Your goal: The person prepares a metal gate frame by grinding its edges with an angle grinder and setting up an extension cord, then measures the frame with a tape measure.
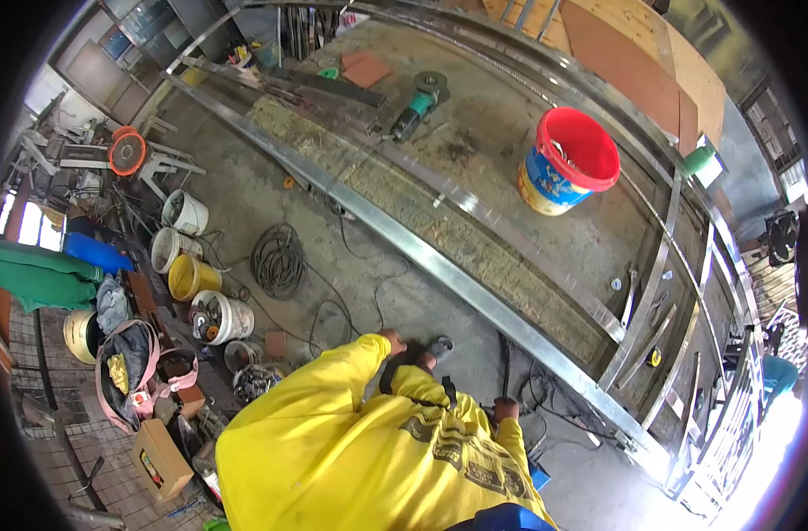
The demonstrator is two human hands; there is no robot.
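Observation:
My left hand point(392, 342) shows at the end of the left yellow sleeve point(333, 372), near my dark footwear point(439, 347) on the floor; its fingers are too small to read. Low on the right, my right hand point(506, 408) is closed at the end of the other sleeve, beside a dark upright cable or rod point(506, 367). What it grips is not clear. A long metal tube point(413, 252) runs diagonally beyond both hands, along the near side of a large metal frame.
A red-rimmed bucket point(552, 173) and a teal angle grinder point(414, 115) sit beyond the tube. Coiled cable point(278, 261), white buckets point(185, 212) and a yellow bucket point(191, 278) are left. Loose cables point(554, 394) lie right. Metal bars point(647, 292) cross the far right.

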